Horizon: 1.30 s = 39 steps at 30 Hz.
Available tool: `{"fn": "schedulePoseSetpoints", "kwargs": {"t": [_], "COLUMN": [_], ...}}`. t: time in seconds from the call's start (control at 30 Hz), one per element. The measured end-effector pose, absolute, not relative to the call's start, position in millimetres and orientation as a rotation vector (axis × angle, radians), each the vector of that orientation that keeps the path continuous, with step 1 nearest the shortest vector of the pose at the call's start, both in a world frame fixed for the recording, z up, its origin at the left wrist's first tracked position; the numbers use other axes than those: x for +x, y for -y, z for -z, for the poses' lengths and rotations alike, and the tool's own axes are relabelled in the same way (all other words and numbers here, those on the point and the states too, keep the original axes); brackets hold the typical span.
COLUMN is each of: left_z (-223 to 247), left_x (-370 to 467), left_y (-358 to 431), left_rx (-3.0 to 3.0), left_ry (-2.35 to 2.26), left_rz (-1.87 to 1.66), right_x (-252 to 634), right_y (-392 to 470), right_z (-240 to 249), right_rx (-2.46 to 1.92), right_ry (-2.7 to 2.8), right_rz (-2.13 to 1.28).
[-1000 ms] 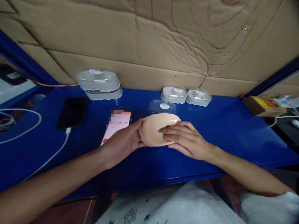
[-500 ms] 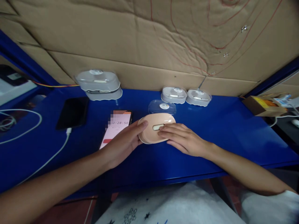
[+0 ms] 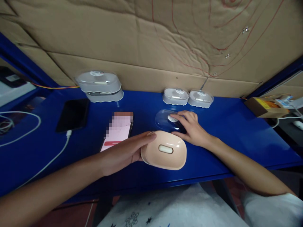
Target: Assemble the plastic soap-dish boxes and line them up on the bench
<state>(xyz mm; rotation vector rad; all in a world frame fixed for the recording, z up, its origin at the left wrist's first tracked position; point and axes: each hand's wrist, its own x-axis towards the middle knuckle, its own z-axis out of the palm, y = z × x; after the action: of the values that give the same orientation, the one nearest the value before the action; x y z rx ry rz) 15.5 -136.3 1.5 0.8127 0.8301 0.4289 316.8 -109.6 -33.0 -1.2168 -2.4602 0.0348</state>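
Observation:
My left hand (image 3: 139, 148) is closed on the left end of a peach oval plastic box (image 3: 155, 156), thumb on top and fingers underneath. The box is tilted toward me, and a white oblong piece (image 3: 165, 149) sits in a slot in its top. Just beyond it, my right hand (image 3: 193, 127) grips the right side of a clear oval lid (image 3: 163, 118). That lid carries a round white sticker (image 3: 172, 118), partly covered by the fingertips.
On the blue table (image 3: 227, 138), grey lidded boxes (image 3: 175, 96) stand along the cardboard wall, with another stack (image 3: 99, 82) at the left. A lit phone (image 3: 120, 129), a dark phone (image 3: 73, 114) and a white cable (image 3: 54, 157) lie leftward. A cardboard box (image 3: 265, 106) stands at right.
My right hand has left the peach box and reached to the clear lid, which has shifted toward me. The left hand has brought the box nearer and tilted it.

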Motion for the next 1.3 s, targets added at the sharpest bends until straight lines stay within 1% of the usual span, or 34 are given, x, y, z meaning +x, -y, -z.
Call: {"fn": "schedulePoseSetpoints", "kwargs": {"t": [0.13, 0.27, 0.33, 0.57, 0.77, 1.0, 1.3], "left_z": [-4.0, -6.0, -6.8, -5.1, -1.0, -2.2, 0.9], "left_x": [17.7, 21.1, 22.7, 23.8, 21.8, 20.1, 23.0], "left_y": [132.5, 129.3, 128.0, 126.2, 126.4, 128.2, 127.9], "left_rx": [0.764, 0.714, 0.695, 0.656, 0.71, 0.792, 0.809], "left_ry": [-0.851, -0.889, -0.888, -0.838, -0.791, -0.736, -0.696], "left_rz": [-0.459, -0.486, -0.523, -0.617, -0.635, -0.646, -0.668], "right_x": [316.8, 318.7, 316.4, 296.9, 296.0, 296.1, 296.8], "right_y": [109.9, 110.1, 116.7, 141.3, 139.2, 141.6, 139.5], "right_z": [33.9, 26.6, 20.0, 14.0, 17.2, 20.3, 18.3], "right_rx": [-1.219, -1.175, -1.109, -0.753, -0.724, -0.663, -0.69], "right_ry": [2.421, 2.116, 2.076, 2.536, 2.616, 2.576, 2.53], "right_rz": [-0.161, -0.31, -0.328, -0.211, -0.094, 0.056, -0.162]}}
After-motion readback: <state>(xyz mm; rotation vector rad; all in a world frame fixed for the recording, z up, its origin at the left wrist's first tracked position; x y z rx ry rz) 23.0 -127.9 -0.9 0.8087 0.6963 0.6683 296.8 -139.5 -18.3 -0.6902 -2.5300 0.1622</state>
